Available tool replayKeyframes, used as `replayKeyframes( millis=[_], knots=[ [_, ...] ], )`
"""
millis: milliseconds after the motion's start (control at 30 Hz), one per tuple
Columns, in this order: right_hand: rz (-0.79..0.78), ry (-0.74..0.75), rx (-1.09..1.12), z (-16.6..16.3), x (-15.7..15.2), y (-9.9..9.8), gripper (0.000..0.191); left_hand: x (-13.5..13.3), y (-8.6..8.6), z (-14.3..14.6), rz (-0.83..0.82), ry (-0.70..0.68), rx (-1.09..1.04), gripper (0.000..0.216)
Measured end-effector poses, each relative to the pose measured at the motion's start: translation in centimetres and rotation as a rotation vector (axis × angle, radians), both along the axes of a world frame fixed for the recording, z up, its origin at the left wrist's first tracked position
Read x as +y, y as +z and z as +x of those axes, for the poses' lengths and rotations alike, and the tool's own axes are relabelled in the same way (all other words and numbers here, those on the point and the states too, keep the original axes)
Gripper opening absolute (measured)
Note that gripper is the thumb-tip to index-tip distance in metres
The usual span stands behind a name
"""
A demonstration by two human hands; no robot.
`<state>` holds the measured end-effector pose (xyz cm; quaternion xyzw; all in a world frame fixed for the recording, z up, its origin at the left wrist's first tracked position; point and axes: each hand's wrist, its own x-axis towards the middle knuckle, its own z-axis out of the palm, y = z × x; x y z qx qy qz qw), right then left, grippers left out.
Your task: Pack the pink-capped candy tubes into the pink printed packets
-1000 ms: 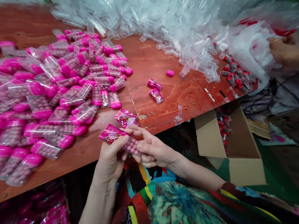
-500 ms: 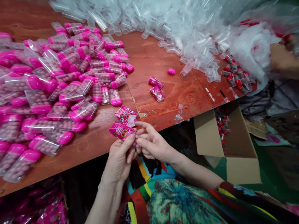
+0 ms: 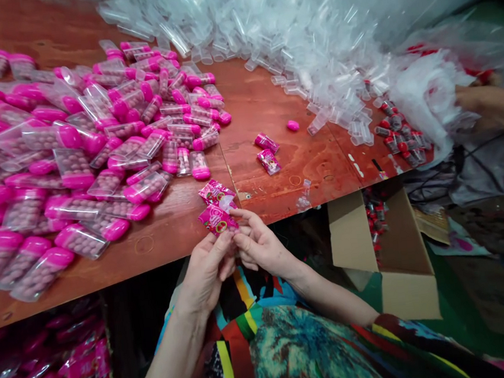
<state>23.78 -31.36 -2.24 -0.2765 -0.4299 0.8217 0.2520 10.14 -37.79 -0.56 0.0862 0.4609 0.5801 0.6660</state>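
My left hand is closed, its thumb pressed on the lower edge of a pink printed packet just over the table's front edge. My right hand meets it from the right with the fingers pinched together. What lies between both sets of fingertips is mostly hidden; a little pink shows there. Another pink printed packet lies just beyond on the table, with a whitish translucent piece at its right end. To the left spreads a pile of clear containers with pink caps, filled with pale pink balls.
Two more pink packets and a loose pink cap lie on the red-brown table. Empty clear tubes heap up behind. Small red-capped containers sit right, near another person's arm. Below stands an open cardboard box.
The view has shifted slightly, so the table things appear farther right. The packet at my left thumb has moved a little right, with both hands still together. The other person's arm has moved.
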Motion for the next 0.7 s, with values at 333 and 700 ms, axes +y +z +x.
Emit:
replayKeyframes(
  millis=[333,700],
  knots=[
    [0.006,-0.024,0.003,-0.4,0.1,-1.6,0.059,0.1,0.2,0.5,-0.035,0.125,0.139,0.047],
    [-0.031,-0.107,0.009,0.0,-0.2,-2.6,0.056,0.5,0.2,1.9,-0.018,0.141,0.213,0.053]
  ],
)
